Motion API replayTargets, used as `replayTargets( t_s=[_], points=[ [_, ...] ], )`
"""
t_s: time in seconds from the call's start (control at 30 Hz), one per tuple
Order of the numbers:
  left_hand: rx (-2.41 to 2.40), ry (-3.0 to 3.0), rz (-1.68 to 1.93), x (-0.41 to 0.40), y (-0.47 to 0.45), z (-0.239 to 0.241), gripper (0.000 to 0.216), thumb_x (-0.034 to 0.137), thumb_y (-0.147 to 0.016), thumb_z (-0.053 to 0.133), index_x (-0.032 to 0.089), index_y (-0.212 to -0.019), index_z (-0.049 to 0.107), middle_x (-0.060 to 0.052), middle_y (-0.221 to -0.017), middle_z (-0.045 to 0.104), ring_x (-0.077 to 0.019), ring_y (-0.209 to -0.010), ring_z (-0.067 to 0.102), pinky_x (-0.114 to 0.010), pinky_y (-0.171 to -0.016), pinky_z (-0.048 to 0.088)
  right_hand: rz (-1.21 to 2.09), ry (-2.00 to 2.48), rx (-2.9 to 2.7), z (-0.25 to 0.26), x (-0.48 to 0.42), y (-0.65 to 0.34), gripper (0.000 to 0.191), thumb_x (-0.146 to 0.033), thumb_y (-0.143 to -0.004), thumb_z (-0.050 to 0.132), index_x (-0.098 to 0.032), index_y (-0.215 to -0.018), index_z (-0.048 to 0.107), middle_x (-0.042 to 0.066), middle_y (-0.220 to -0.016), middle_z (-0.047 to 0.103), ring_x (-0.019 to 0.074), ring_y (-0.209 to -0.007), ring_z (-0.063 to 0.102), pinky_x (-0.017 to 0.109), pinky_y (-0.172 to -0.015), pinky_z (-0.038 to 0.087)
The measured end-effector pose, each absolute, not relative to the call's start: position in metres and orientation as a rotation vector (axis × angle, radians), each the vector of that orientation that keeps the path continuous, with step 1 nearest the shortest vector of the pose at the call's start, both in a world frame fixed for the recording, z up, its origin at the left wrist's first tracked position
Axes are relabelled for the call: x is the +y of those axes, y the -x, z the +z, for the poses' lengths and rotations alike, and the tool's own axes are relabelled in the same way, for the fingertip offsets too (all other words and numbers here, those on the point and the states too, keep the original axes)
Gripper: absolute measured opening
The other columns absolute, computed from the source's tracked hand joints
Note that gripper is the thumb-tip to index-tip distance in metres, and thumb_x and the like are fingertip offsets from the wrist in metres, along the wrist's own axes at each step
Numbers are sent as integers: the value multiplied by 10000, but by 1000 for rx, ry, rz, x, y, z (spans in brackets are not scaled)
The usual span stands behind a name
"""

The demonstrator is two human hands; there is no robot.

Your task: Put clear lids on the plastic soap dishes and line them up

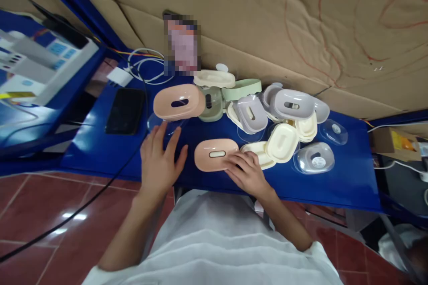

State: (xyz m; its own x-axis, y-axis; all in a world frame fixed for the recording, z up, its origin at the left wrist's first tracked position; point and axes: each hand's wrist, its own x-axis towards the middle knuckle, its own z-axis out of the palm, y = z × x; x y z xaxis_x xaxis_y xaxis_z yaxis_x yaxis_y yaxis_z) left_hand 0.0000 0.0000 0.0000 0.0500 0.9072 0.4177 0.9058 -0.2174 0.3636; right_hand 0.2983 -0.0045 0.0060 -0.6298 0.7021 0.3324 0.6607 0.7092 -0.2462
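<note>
My left hand (159, 160) is open, its fingers spread over the blue tabletop. Its fingertips reach a clear plastic cover (157, 122), partly hidden beneath a peach soap dish tray (160, 102) with an oval slot. In front of me lies a second peach soap dish (207, 149), a pale strip showing in its slot. My right hand (246, 169) is closed on the right end of this dish, fingers curled at its rim; the thumb is mostly hidden. Cream soap dish pieces (283, 142) lie just beyond the right hand.
Grey trays (252, 116), green pieces (242, 89) and a cream tray (214, 79) are heaped at the back. Clear covers (314, 158) lie at the right. A black phone (125, 111), a white charger (120, 76) and cables are at the left. Cardboard (254, 22) stands behind.
</note>
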Motion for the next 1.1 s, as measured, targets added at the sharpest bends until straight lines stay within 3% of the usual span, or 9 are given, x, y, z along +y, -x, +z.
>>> replayTargets(
  t_s=[0.1,0.23,0.37,0.5,0.63,0.77,0.83,0.93,1.1],
  points=[
    [2086,-2231,852,5,-1,1,558,345,-1010,679,260,-1550,565,-199,-1561,572,-451,-1461,531,-712,-1230,341,153,1075,-2510,6,-5,-299,246,-268,-1066,666,-280,-1299,746,47,-1283,791,221,-1268,674,420,-1135,434],
    [2110,-2177,857,1,-4,-1,480,395,-997,704,231,-1445,649,-198,-1343,659,-419,-1289,628,-657,-1140,446,214,1052,-2514,7,-5,-302,251,-268,-1061,670,-282,-1298,750,50,-1288,788,223,-1267,679,421,-1143,471],
    [2128,-2098,868,-3,-1,1,518,426,-989,724,214,-1457,661,-252,-1527,554,-472,-1342,593,-680,-1075,497,285,986,-2477,9,-3,-303,246,-255,-1055,667,-253,-1286,750,61,-1272,785,227,-1271,676,411,-1142,523],
    [1906,-2060,1007,-12,5,13,479,371,-1021,689,296,-1492,637,-134,-1541,614,-372,-1375,626,-593,-1163,523,338,991,-2449,9,-3,-303,282,-273,-1051,672,-261,-1327,730,72,-1277,776,236,-1290,681,423,-1151,551],
    [1580,-2066,1033,-23,-2,22,454,287,-1064,623,318,-1516,604,-69,-1498,666,-274,-1352,673,-467,-1172,565,346,1098,-2288,-1,-7,-306,534,-346,-1018,728,-272,-1527,583,134,-1443,682,280,-1390,643,468,-1170,570],
    [1183,-2272,997,-24,-22,17,564,212,-1060,626,310,-1600,499,-95,-1506,661,-270,-1434,618,-527,-1252,495,297,1139,-2222,-4,-8,-311,776,-386,-982,779,-305,-1660,409,180,-1669,477,348,-1553,493,564,-1217,529],
    [1088,-2374,946,-21,-31,13,600,189,-1047,648,315,-1609,481,-100,-1505,664,-279,-1475,583,-584,-1290,429,293,1101,-2302,1,-6,-314,771,-384,-987,776,-307,-1662,413,168,-1717,424,349,-1597,428,571,-1246,499],
    [1102,-2506,879,-20,-36,10,556,183,-1017,702,340,-1533,565,-103,-1526,649,-301,-1506,548,-628,-1294,387,316,1055,-2437,13,-4,-319,688,-381,-1007,754,-276,-1631,482,142,-1704,463,324,-1621,389,548,-1284,462],
    [1169,-2609,905,-28,-28,6,475,321,-960,809,294,-1407,650,-129,-1401,711,-326,-1399,631,-529,-1146,547,319,1045,-2528,17,-10,-324,544,-266,-1049,688,-291,-1579,564,95,-1633,568,282,-1596,438,514,-1285,478]
  ],
)
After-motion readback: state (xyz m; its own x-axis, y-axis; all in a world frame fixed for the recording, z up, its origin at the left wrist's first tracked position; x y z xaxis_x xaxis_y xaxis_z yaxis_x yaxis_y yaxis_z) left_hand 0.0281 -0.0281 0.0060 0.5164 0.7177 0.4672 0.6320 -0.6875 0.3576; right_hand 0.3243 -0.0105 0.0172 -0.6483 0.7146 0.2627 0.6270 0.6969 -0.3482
